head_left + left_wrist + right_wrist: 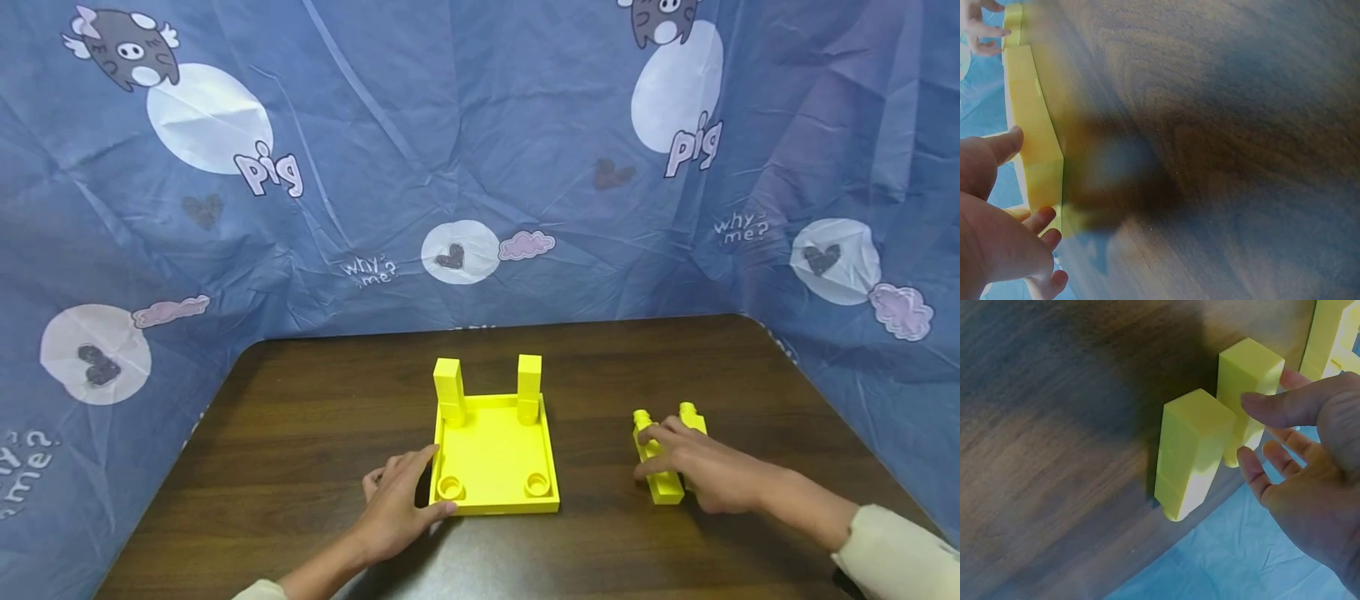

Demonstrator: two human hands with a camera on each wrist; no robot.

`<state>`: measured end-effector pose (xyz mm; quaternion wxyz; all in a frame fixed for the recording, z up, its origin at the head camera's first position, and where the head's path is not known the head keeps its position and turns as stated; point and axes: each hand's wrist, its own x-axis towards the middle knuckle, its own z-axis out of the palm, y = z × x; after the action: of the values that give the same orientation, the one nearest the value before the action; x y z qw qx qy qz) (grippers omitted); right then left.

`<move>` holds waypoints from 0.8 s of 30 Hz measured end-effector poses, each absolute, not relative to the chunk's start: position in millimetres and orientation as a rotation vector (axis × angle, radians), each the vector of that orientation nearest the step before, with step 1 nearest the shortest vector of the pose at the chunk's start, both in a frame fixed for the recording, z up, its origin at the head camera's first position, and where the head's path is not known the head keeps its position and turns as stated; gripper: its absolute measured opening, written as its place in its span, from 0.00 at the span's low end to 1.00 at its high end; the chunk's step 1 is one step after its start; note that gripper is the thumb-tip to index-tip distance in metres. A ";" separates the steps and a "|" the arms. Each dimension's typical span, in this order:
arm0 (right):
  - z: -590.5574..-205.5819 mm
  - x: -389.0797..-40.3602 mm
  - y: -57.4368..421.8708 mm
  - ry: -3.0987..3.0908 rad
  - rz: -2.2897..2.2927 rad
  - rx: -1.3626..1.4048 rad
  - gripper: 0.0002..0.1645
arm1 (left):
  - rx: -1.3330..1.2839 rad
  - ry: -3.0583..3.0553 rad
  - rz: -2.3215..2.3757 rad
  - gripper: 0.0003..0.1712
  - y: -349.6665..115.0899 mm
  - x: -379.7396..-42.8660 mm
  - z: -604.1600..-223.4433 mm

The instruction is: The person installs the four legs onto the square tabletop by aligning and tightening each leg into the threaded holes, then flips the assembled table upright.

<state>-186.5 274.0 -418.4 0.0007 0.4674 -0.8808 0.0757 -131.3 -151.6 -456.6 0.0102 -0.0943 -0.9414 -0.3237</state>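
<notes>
My left hand holds the near-left corner of a square yellow tray, its thumb on the near wall and fingertips at the left side. Two yellow posts stand upright in the tray's far corners, and round sockets show in the near ones. Off to the right, two loose yellow legs with round pegs lie side by side. Over the left leg reaches my right hand, fingers spread and thumb right at its side. The other leg is partly hidden under this hand in the head view.
A brown wood-grain table carries everything. Blue printed cloth hangs behind its far edge and along both sides. Between the tray and the loose legs lies a strip of tabletop.
</notes>
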 end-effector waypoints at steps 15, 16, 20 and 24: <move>-430.8 -185.7 273.9 -2.754 0.294 1.461 0.45 | -0.295 -2.941 -1.015 0.46 -151.6 -130.7 -454.9; -431.3 -185.6 273.6 -2.762 0.300 1.464 0.45 | -0.295 -2.942 -1.017 0.46 -151.4 -130.8 -454.9; -434.6 -185.7 273.6 -2.767 0.317 1.484 0.44 | -0.294 -2.944 -1.016 0.46 -151.2 -131.1 -455.1; -437.0 -185.9 273.6 -2.739 0.312 1.492 0.43 | -0.290 -2.947 -1.016 0.46 -151.4 -131.5 -455.3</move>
<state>-185.9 273.6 -437.0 0.0035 0.4761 -0.8738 0.0995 -131.5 -151.4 -455.3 0.0055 -0.0927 -0.9413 -0.3246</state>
